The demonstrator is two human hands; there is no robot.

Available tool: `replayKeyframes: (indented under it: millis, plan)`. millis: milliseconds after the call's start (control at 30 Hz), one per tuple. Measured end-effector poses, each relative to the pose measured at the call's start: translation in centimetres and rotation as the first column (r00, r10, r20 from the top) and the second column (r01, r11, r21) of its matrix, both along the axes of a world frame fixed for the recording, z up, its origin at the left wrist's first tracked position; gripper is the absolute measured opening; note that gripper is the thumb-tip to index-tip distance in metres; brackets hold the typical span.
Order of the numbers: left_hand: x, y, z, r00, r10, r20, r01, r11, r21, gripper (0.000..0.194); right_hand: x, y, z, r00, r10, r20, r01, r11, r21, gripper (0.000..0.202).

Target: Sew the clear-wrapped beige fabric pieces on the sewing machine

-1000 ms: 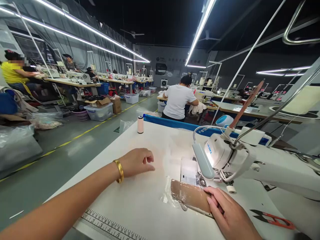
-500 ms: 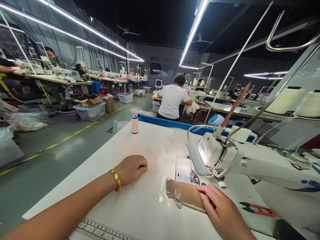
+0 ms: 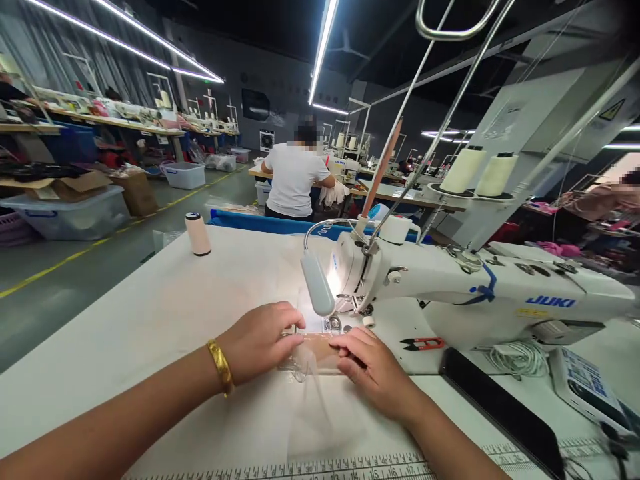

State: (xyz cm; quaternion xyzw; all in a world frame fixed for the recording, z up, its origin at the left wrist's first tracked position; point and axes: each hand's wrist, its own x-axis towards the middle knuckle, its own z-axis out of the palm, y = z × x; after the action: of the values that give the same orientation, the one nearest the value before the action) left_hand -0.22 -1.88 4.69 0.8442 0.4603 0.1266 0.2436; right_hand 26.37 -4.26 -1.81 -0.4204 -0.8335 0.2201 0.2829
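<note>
- a left hand (image 3: 263, 340) in a gold bangle (image 3: 221, 367) reaches the left end of a brown piece in clear plastic (image 3: 320, 350), thumb and fingers a little apart; whether they grip the film, one cannot tell.
- a right hand (image 3: 377, 370) meets the piece's right part, fingers bent and fingertips on it; a pinch cannot be made out.
- the piece lies on the white surface (image 3: 130, 300), just in front of the needle area of a juki sewing machine (image 3: 450, 273), beneath a grey lamp (image 3: 318, 285).
- a pale pink thread spool (image 3: 199, 235) stands upright near the surface's far left corner.
- red-handled snips (image 3: 423, 344) and a long black object (image 3: 500, 410) lie to the right; ruler markings (image 3: 360, 469) line the near edge.
- beyond the far edge, a person in a white shirt (image 3: 296, 177) sits facing away.
</note>
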Motion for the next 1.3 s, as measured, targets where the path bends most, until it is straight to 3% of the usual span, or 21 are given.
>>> replayKeyframes:
  millis: [133,200,267,333,433,500,733,1000,1300]
  plan:
    - [0.9,1.5,-0.9,0.979,-0.042,-0.199,0.022,0.995,-0.099,0.020,-0.8,-0.3,0.1,0.998,0.026,0.058,-0.026,1.000,-0.007,0.011]
    - [1.6,1.3,-1.3,0.975,-0.056,-0.217,0.036,0.995,-0.095,0.016,-0.8,-0.3,0.3,0.998,0.032,0.058,-0.032,0.999,-0.002,0.017]
    - [1.8,1.1,-1.6,0.986,-0.090,-0.140,0.080,0.994,-0.075,0.022,-0.3,-0.3,0.8,0.999,0.043,-0.007,-0.043,0.996,-0.074,0.017]
    - [1.5,1.0,-1.8,0.994,-0.106,0.014,0.107,0.984,-0.144,0.022,0.5,-0.2,1.2,0.987,0.009,-0.160,-0.048,0.970,-0.237,0.015]
    - [0.9,0.9,-1.9,0.978,0.012,0.206,0.071,0.918,-0.391,0.020,1.3,0.1,1.5,0.921,-0.142,-0.362,-0.057,0.872,-0.486,0.014]
    - [0.6,1.1,-2.2,0.962,0.093,0.258,0.045,0.874,-0.483,0.021,1.5,0.2,1.5,0.909,-0.211,-0.360,-0.025,0.835,-0.550,0.014]
    - [0.4,1.7,-3.2,0.947,0.153,0.282,-0.028,0.915,-0.402,0.035,1.0,0.5,1.1,0.918,-0.311,-0.245,0.153,0.849,-0.506,0.019]
    - [0.3,1.7,-3.1,0.942,0.222,0.250,-0.117,0.920,-0.375,0.042,1.3,1.2,0.1,0.901,-0.357,-0.247,0.211,0.858,-0.469,0.025]
    - [0.5,1.3,-2.7,0.945,0.217,0.245,-0.122,0.928,-0.353,0.043,1.4,1.5,0.0,0.880,-0.410,-0.240,0.290,0.864,-0.412,0.026]
